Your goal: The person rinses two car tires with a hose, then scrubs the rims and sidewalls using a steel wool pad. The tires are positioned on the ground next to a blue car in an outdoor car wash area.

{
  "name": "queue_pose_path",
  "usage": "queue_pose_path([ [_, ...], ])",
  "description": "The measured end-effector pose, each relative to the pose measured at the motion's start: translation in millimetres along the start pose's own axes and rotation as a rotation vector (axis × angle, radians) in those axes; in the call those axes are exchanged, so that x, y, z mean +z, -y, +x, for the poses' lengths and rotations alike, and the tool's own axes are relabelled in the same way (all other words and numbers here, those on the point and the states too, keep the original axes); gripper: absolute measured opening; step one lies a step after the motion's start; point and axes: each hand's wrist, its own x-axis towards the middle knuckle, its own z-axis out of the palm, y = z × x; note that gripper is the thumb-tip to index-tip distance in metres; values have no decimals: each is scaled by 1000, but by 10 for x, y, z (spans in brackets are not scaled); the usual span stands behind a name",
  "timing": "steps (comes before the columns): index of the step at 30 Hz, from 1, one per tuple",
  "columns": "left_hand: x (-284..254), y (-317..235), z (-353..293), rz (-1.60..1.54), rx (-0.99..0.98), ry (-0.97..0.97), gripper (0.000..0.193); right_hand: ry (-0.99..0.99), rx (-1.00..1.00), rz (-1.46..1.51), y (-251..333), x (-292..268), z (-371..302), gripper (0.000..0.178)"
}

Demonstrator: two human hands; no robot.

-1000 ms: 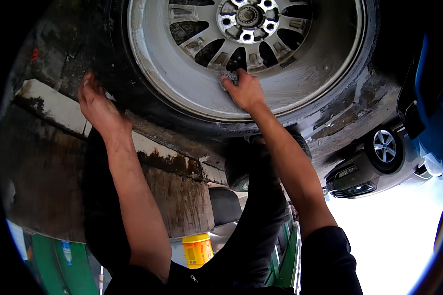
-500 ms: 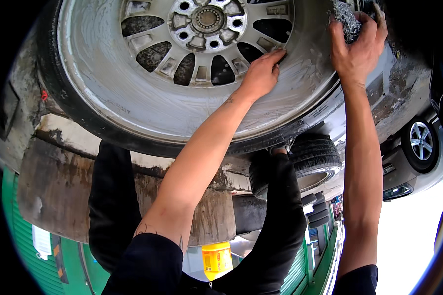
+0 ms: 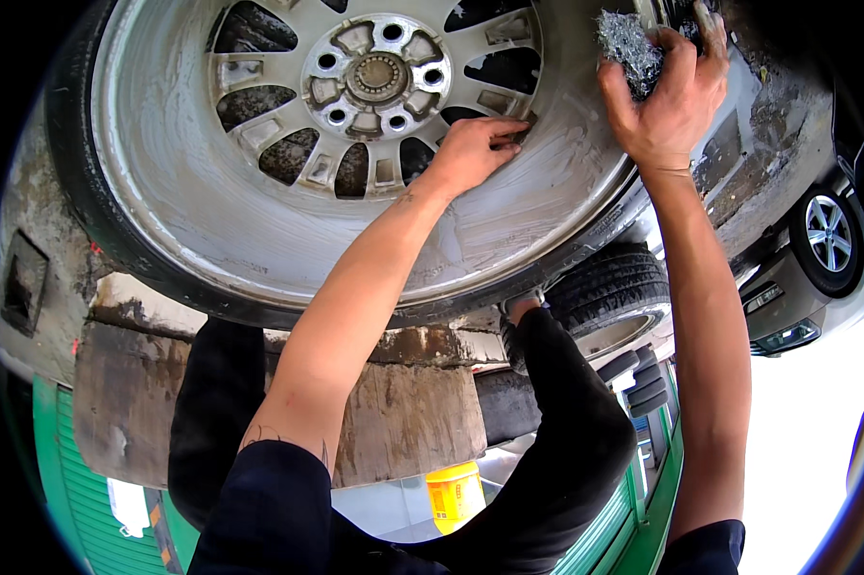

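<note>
A large alloy wheel with its tyre [image 3: 77, 182] lies in front of me, hub side up, its grey inner barrel [image 3: 355, 249] streaked with wet smears. My left hand [image 3: 475, 153] reaches into it, fingertips at the outer ends of the spokes. Those fingers are bent and pressed together, with a small dark patch at their tips that I cannot make out. Over the wheel's right rim, my right hand [image 3: 671, 105] grips a shiny tangled wad of steel wool [image 3: 631, 50] between thumb and fingers.
Another tyre [image 3: 609, 292] lies beyond the right rim, by my foot. A worn wooden board [image 3: 403, 417] and a yellow bucket [image 3: 456, 494] are below the wheel, between my legs. At the right stands a parked car [image 3: 815, 287]; stacked tyres [image 3: 647, 383] are farther off.
The view has shifted, so the wheel sits lower and farther left. Relative to the wheel, both hands have moved slightly upward. My left fingers are more bent; the steel wool remains in my right hand.
</note>
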Motion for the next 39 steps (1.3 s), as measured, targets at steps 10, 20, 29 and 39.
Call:
queue_pose_path([
  [10,-234,175,264,480,410,195,19,-88,-52,69,-73,334,-328,48],
  [20,-9,49,65,581,404,-45,23,-212,-49,10,-85,420,-262,48],
  [29,-92,147,60,539,371,-24,20,-165,21,95,22,37,-165,52],
  [39,-102,262,170,475,460,36,20,-146,45,87,60,19,-139,45],
])
